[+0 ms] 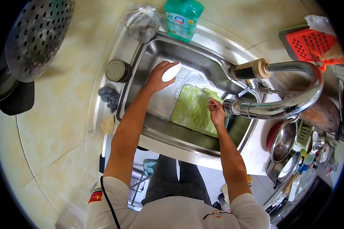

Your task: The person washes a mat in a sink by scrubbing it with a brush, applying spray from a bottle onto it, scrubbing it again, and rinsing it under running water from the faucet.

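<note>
My left hand (159, 79) is closed around a small white oval thing (171, 72), smooth like a little bowl, over the left part of the steel sink (149, 110). Whether it is hollow cannot be made out. My right hand (217, 113) is beside the faucet spout (232, 107), over the edge of a green ridged board (195, 108). Its fingers are curled together, and anything small between them is hidden. The board lies tilted in the sink, wet on top, with suds (191, 78) around its upper edge.
A green detergent bottle (183, 21) and a tied plastic bag (143, 23) stand behind the sink. Left of it are a can (117, 71), a steel scourer (109, 98) and a yellowish sponge (107, 125). Metal bowls (284, 141) sit at right.
</note>
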The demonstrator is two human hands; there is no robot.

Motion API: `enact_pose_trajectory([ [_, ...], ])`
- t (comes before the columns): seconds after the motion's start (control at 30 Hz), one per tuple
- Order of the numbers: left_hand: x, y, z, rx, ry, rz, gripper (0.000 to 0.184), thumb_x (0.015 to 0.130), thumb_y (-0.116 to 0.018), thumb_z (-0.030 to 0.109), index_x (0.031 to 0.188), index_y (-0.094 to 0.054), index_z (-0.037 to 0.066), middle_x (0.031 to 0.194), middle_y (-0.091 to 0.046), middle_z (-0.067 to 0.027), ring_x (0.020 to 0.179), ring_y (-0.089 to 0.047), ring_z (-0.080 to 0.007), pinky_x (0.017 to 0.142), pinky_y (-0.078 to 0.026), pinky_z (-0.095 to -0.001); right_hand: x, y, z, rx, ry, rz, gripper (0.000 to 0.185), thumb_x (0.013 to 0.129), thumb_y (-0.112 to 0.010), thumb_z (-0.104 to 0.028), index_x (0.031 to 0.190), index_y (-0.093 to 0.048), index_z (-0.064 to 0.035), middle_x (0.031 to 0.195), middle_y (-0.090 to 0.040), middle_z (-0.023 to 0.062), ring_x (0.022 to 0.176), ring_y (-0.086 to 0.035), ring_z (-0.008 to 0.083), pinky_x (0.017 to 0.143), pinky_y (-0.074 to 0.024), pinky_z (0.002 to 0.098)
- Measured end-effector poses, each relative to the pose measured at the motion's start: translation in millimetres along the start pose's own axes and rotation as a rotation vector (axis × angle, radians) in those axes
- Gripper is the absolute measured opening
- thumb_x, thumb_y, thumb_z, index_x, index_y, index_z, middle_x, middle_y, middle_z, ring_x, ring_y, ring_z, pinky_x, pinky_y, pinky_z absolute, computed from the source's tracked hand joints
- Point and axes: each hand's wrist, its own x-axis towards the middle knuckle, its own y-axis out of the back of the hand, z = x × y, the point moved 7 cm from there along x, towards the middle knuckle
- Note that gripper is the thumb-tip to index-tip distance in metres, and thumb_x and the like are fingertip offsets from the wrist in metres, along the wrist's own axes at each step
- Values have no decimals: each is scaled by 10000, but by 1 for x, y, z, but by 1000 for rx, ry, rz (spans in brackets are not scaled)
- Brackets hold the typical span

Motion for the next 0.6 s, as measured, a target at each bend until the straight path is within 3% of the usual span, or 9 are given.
enact_pose_trajectory([
  [0.03,-6,-4,1,-9,53,-37,640,753,-724,105,1369,-554,149,1088,-586,-110,1034,-577,-320,931,-467,-384,-8,1,2,-286,45,30,324,947,-595,-125,1263,-642,-68,1035,-637,35,879,-632,125,806,-488,263],
  [0.13,-31,-18,22,99,53,-98,628,714,-749,112,1319,-584,122,1122,-610,-97,1085,-575,-295,958,-451,-414,-17,-2,9,-577,154,69,312,938,-591,-94,1235,-652,-19,997,-654,38,823,-622,109,731,-489,249],
  [0.23,-54,-34,41,263,-14,-240,644,677,-766,113,1297,-595,131,1162,-639,-74,1089,-577,-274,995,-422,-424,-21,-8,9,-554,142,63,311,938,-599,-99,1231,-651,-11,956,-656,29,798,-614,109,713,-485,244],
  [0.4,-73,-79,35,518,60,-392,337,721,-677,86,1053,-635,56,1045,-660,-123,1063,-585,-278,941,-426,-427,-22,-19,6,-353,81,37,303,939,-595,-111,1220,-661,-19,915,-646,9,775,-600,101,681,-470,242],
  [0.43,-74,-88,30,574,64,-407,283,721,-667,77,1000,-637,43,1032,-661,-130,1053,-587,-281,924,-430,-432,-26,-31,-21,-225,39,27,304,939,-595,-115,1220,-662,-22,911,-646,8,774,-599,101,678,-468,242],
  [0.47,-74,-94,28,626,68,-389,253,722,-660,79,971,-637,38,1018,-663,-133,1040,-588,-283,907,-430,-432,-29,-39,-39,-97,-4,15,305,938,-596,-118,1220,-664,-25,907,-645,6,774,-598,100,675,-466,243],
  [0.5,-73,-100,24,678,74,-369,223,724,-652,80,942,-638,33,1005,-664,-137,1026,-589,-285,890,-430,-431,-24,-40,-40,-265,-34,-8,311,934,-607,-127,1219,-662,-14,926,-648,16,782,-608,109,678,-469,244],
  [0.6,-67,-111,10,795,91,-310,190,736,-639,99,911,-645,26,968,-673,-141,1006,-590,-288,865,-429,-425,-27,-35,-37,-184,-166,0,316,932,-614,-133,1217,-660,-4,941,-652,29,777,-617,118,684,-478,247],
])
